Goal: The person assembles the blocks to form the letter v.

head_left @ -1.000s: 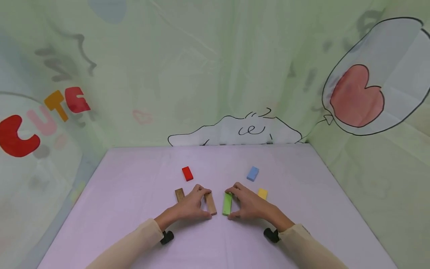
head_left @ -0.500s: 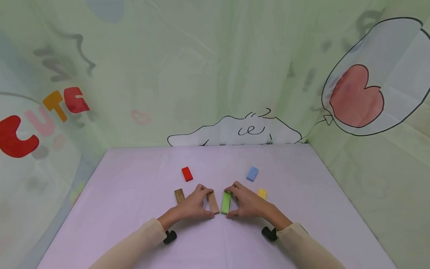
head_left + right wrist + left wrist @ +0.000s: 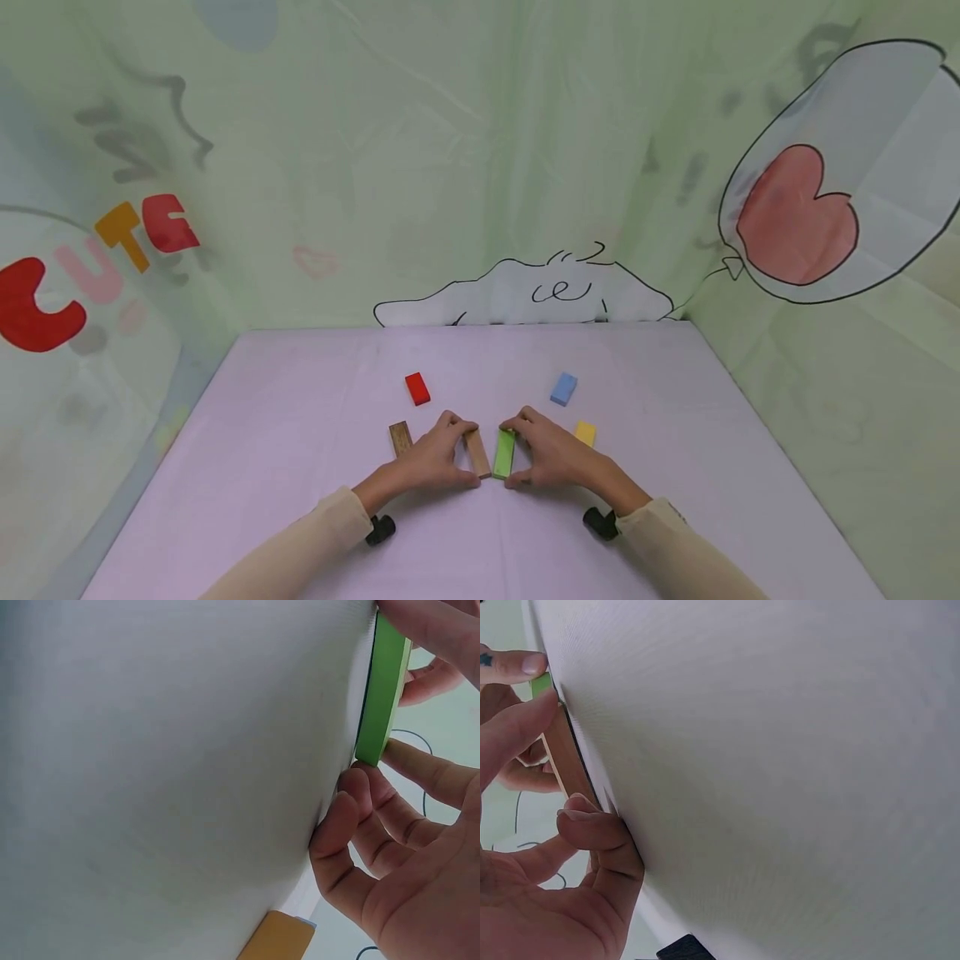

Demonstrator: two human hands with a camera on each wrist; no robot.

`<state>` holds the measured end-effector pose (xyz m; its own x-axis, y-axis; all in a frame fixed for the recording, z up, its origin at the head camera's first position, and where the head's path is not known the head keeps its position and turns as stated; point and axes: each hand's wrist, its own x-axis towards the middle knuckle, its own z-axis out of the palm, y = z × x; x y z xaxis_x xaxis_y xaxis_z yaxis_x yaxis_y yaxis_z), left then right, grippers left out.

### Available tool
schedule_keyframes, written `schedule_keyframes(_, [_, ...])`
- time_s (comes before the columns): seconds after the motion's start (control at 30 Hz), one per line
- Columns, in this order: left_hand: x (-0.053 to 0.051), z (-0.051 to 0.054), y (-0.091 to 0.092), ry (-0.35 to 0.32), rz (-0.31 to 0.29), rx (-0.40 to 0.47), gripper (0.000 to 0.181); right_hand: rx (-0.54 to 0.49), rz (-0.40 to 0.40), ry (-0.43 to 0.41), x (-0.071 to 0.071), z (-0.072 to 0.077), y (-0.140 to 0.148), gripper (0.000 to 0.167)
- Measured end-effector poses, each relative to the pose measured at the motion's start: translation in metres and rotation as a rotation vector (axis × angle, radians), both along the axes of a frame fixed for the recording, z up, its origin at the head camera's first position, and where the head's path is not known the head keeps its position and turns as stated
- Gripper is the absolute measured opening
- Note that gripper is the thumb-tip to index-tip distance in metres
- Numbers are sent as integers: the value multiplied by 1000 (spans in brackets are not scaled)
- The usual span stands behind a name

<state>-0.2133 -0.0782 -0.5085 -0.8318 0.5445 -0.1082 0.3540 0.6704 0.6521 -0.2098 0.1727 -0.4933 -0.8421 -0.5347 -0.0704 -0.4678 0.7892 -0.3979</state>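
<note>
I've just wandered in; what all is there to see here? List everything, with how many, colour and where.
red block: 1, red, back left of the group
blue block: 1, blue, back right
dark brown block: 1, dark brown, partly behind left hand
light brown block: 1, light brown, pinched endwise by left hand
green block: 1, green, pinched endwise by right hand
yellow block: 1, yellow, partly behind right hand
tabletop: 1, pale lilac, under the blocks
printed backdrop: pale green, around the tabletop
wrist devices: 2, black, one per wrist
sleeves: 2, beige, on the forearms
left hand: 1, left of centre
right hand: 1, right of centre
</note>
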Motion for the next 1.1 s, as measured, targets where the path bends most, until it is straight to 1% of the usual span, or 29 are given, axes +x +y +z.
schedule_keyframes(0.17, [1, 1, 1, -8, 5, 3, 84, -6, 1, 5, 0, 0, 0, 80])
schedule_keyframes(0.4, [1, 1, 2, -2, 7, -8, 84, -5, 1, 12, 1, 0, 0, 80])
schedule_keyframes(0.63, [3, 0, 1, 4, 13, -25, 85, -1, -13, -14, 2, 1, -2, 82])
schedule_keyframes(0.8, [5, 1, 0, -15, 14, -24, 88, -10, -31, -28, 3, 2, -1, 84])
schedule_keyframes(1.1, [7, -3, 0, 8, -1, -24, 84, -13, -29, -12, 4, -1, 1, 82])
